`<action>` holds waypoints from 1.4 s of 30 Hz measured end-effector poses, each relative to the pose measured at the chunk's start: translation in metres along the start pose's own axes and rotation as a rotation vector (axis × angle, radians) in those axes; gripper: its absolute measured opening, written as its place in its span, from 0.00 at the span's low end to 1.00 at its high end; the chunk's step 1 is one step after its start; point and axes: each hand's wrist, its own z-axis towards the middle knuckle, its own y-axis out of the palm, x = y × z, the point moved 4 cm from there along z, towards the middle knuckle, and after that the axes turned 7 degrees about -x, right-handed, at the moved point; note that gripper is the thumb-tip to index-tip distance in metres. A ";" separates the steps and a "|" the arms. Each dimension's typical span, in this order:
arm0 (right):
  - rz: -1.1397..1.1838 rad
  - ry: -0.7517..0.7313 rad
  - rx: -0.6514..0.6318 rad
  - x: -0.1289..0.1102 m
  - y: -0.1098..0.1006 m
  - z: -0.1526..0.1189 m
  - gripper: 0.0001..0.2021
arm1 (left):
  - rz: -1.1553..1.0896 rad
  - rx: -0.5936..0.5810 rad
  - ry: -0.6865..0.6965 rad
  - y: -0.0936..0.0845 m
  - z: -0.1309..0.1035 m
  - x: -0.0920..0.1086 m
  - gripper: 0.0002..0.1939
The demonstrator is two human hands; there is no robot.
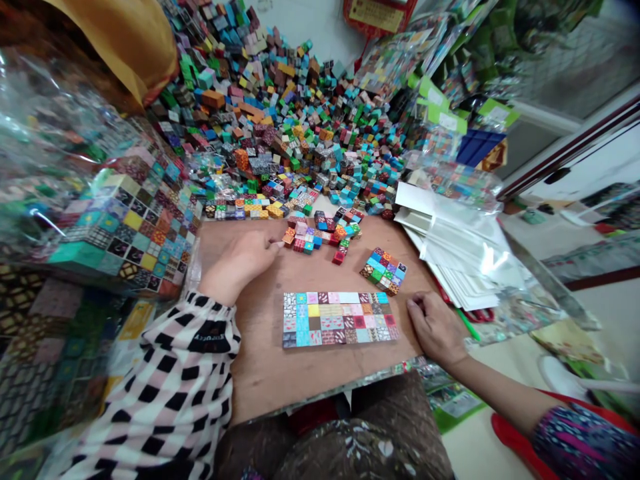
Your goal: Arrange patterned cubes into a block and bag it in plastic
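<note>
My left hand (245, 260) is over the left side of the brown board (260, 373), fingers bent together. Its fingertips are close to an orange patterned cube (289, 236) at the edge of a loose cluster of small printed cubes (320, 232); whether anything is between them is hidden. Resting by the board's right edge, my right hand (437, 327) is loosely curled with nothing visible in it. Between the hands lies a flat rectangular block of cubes (340, 320) in neat rows. Behind its right end is a smaller, squarish block of cubes (384, 270), turned at an angle.
A large heap of mixed cubes (290, 127) rises behind the board. On the left stands a plastic-wrapped stack of cubes (135, 233). White card sheets and clear sleeves (455, 240) are piled at the right, near a green pen (467, 325).
</note>
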 end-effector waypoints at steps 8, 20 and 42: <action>-0.003 0.020 -0.017 0.001 0.000 0.001 0.14 | -0.014 -0.011 -0.003 0.001 0.001 -0.002 0.21; -0.008 0.018 -0.016 0.003 0.002 0.000 0.14 | 0.003 -0.011 -0.015 0.001 0.002 -0.001 0.21; 0.017 0.012 -0.016 0.001 0.001 0.000 0.13 | 0.016 0.000 0.011 0.004 0.004 -0.003 0.20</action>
